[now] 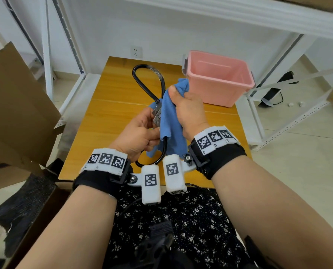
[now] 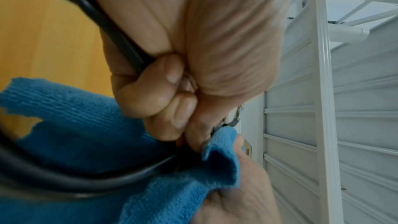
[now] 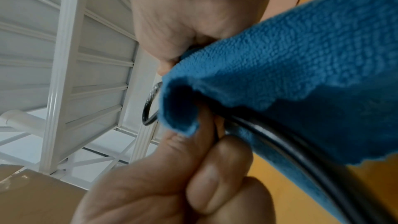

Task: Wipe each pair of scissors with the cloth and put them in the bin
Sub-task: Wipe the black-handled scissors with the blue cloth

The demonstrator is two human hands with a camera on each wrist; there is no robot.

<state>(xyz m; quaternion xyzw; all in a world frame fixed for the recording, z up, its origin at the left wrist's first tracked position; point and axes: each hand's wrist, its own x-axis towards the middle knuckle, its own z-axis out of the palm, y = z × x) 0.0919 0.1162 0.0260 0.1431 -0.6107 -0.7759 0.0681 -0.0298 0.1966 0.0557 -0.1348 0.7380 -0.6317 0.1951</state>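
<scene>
A pair of scissors with big black loop handles (image 1: 146, 80) is held above the wooden table (image 1: 111, 105). My left hand (image 1: 152, 131) grips it near the metal pivot (image 1: 156, 115); the wrist view shows fingers (image 2: 163, 91) curled round a black handle (image 2: 112, 28). My right hand (image 1: 181, 100) clutches the blue cloth (image 1: 169, 121) wrapped over the scissors, thumb on top. The cloth (image 3: 301, 57) drapes over the handle (image 3: 290, 151) and hides the blades. A pink bin (image 1: 218, 78), nothing visible inside, stands at the table's back right.
Cardboard (image 1: 16, 105) leans at the left of the table. White metal shelving (image 1: 278, 105) stands to the right and behind. A wall socket (image 1: 136, 52) sits behind the table. My lap in dark floral fabric (image 1: 171, 220) is below the near edge.
</scene>
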